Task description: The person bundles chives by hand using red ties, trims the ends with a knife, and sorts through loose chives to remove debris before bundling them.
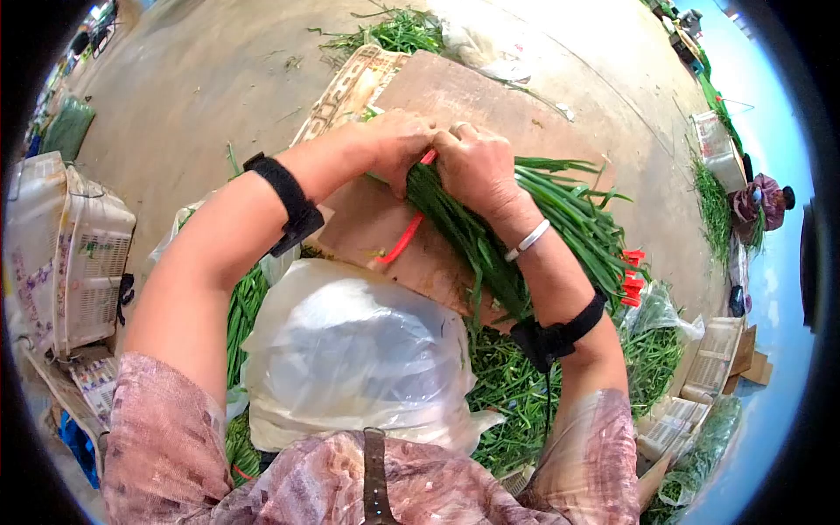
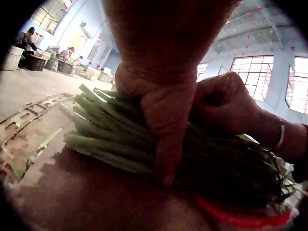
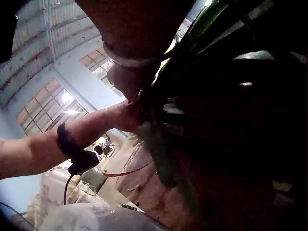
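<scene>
A bundle of long green stalks (image 1: pixel 560 206) lies on a brown board (image 1: pixel 472 92), its leafy end toward the right. The left hand (image 1: pixel 398 144) grips the bundle near its cut end; in the left wrist view its thumb lies down across the pale stalks (image 2: pixel 106 139). Close beside it, the right hand (image 1: pixel 477 166) has curled fingers and pinches a red strip (image 1: pixel 404 238) at the top of the bundle. The strip's loose end trails over the board, and also shows under the bundle in the left wrist view. The right wrist view is mostly dark.
Clear plastic (image 1: pixel 359 350) covers something before the person's lap. Loose greens (image 1: pixel 525 385) lie around it, more (image 1: pixel 407 33) beyond the board. Red strips (image 1: pixel 632 278) hang at the right. White crates (image 1: pixel 96 254) stand left; another person (image 1: pixel 763 203) is far right.
</scene>
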A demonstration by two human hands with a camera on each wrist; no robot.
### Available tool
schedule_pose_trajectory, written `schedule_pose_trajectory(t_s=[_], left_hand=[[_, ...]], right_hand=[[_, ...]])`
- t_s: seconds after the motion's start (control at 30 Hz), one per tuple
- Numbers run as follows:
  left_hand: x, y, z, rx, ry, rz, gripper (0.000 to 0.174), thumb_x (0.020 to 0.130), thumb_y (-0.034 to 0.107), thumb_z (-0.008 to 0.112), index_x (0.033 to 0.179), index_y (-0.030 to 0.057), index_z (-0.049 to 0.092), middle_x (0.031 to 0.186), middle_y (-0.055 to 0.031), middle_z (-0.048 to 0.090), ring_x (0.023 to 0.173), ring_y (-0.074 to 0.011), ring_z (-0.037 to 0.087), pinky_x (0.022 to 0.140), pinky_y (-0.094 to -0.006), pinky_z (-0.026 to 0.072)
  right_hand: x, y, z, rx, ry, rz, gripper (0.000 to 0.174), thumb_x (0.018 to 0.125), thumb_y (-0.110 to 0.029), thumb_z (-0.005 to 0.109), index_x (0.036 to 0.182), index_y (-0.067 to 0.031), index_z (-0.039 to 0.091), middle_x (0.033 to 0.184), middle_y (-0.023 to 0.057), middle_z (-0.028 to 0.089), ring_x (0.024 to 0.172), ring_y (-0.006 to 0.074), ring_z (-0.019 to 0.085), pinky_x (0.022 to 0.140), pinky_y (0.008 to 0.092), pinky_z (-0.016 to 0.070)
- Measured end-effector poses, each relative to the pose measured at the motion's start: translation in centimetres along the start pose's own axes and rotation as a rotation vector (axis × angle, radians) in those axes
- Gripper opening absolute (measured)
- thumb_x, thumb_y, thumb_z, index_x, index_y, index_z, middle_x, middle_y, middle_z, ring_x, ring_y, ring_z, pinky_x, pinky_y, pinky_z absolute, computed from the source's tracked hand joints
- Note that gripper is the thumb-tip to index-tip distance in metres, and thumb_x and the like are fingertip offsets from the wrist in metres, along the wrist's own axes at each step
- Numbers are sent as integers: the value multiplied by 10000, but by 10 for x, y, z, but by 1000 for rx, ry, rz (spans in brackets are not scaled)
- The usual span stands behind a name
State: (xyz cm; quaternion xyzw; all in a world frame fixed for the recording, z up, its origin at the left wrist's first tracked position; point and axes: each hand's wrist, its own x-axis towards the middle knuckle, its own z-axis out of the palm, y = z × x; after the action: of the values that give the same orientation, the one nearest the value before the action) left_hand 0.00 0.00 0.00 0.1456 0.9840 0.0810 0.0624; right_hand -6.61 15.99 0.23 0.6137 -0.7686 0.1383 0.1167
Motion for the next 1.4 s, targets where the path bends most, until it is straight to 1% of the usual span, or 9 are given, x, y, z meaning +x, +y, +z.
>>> schedule_pose_trajectory(t_s=[0.17, 0.3, 0.33, 0.63, 0.7, 0.77, 0.97, 1.23, 1.4], left_hand=[[0, 0, -6, -38, -11, -17, 952, 355, 240, 853, 1214, 118, 460, 1007, -137, 580, 966, -333, 552, 823, -395, 456], [7, -6, 8, -125, 127, 145, 948, 360, 238, 846, 1214, 113, 454, 1038, -142, 581, 971, -342, 550, 823, -400, 457], [6, -3, 6, -126, 106, 111, 940, 369, 232, 840, 1216, 110, 452, 1047, -145, 581, 974, -346, 550, 827, -402, 455], [4, 1, 3, -97, 155, 37, 851, 426, 211, 813, 1200, 99, 476, 1015, -160, 591, 950, -359, 557, 817, -414, 456], [-1, 8, -1, -112, 50, -80, 825, 440, 178, 807, 1194, 95, 484, 992, -171, 595, 945, -364, 560, 810, -415, 455], [-14, 19, -4, -131, 59, -88, 846, 446, 190, 826, 1208, 110, 468, 991, -170, 598, 942, -359, 562, 788, -424, 455], [-34, 48, -2, -103, 24, -213, 876, 444, 190, 833, 1215, 112, 425, 1014, -154, 570, 981, -363, 533, 813, -428, 443], [-27, 28, -19, -532, -100, 43, 658, 735, 272, 566, 1288, -34, 382, 1333, -228, 394, 1236, -338, 376, 1044, -338, 286], [-33, 37, -30, -542, -170, 15, 553, 820, 342, 489, 1261, 10, 444, 1322, -222, 408, 1244, -326, 365, 1049, -366, 266]], right_hand=[[-23, -42, -36, -111, 224, 189, 77, 734, -124, 557, 796, -79, 564, 723, 78, 543, 651, 251, 587, 543, 364, 490], [-77, -94, -1, 64, -111, 144, 111, 739, -110, 547, 835, -54, 536, 763, 119, 519, 654, 262, 576, 539, 362, 490], [-81, -97, 14, 96, -51, 136, 96, 740, -110, 545, 812, -49, 532, 776, 124, 518, 674, 263, 576, 550, 364, 493], [-41, -69, 14, 224, 325, 233, 42, 697, -84, 543, 689, -68, 504, 785, 109, 536, 661, 281, 569, 536, 385, 487], [-37, -62, 15, 223, 337, 279, 23, 698, -81, 546, 703, -69, 526, 777, 111, 547, 659, 295, 576, 542, 395, 487], [-37, -59, 12, 242, 476, 335, 35, 725, -62, 623, 721, -69, 588, 741, 106, 568, 682, 301, 579, 571, 388, 482], [-46, -59, 11, 391, 445, 403, 56, 718, -46, 645, 765, -35, 616, 748, 124, 582, 697, 308, 572, 620, 369, 470], [-47, -53, 16, 487, 419, 466, 82, 721, -94, 650, 796, -62, 646, 780, 129, 604, 725, 310, 591, 640, 382, 483], [-45, -55, 16, 493, 393, 576, 69, 706, -105, 648, 754, -56, 643, 747, 137, 601, 717, 319, 588, 652, 393, 476]])
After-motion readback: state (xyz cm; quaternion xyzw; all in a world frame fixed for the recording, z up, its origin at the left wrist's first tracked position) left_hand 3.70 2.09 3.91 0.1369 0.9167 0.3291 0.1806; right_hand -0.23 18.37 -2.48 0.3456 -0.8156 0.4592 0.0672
